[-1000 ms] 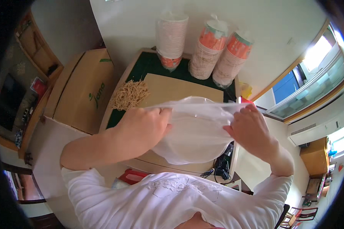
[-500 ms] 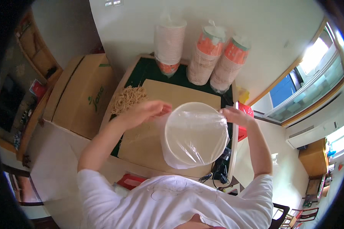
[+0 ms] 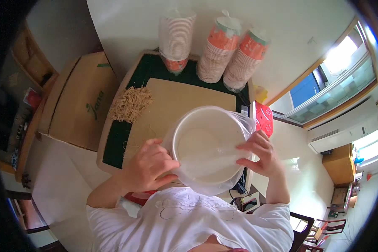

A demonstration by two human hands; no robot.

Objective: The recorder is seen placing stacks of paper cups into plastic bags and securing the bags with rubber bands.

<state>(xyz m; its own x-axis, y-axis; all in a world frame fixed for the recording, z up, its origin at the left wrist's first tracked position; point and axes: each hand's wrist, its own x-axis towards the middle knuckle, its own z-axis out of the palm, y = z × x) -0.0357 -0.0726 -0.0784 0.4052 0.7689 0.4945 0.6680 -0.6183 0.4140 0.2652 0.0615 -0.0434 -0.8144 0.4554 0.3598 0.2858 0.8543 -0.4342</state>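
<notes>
A round white paper bucket (image 3: 206, 140), mouth facing up, sits inside a clear plastic bag (image 3: 242, 118) close to my body. The bag's film hangs loosely around the bucket's outside, and the mouth now shows its bare inside. My left hand (image 3: 151, 166) is closed on the bag's film beside the bucket's left rim. Over on the right side, my right hand (image 3: 262, 154) grips the film with fingers and thumb at the rim. A heap of thin tan paper-like strings (image 3: 131, 104) lies at the table's left edge.
Three bagged stacks of paper buckets, one pale (image 3: 177, 38) and two orange-topped (image 3: 216, 52) (image 3: 246, 59), line the wall. A cardboard sheet (image 3: 185, 93) covers the green tabletop (image 3: 145, 69). A large carton (image 3: 77, 101) stands left; a red plastic stool (image 3: 263, 119) stands right.
The plastic film that stretched across the bucket's mouth is pulled back to its sides. Both hands have moved nearer my body, and my left hand has taken hold of the bag.
</notes>
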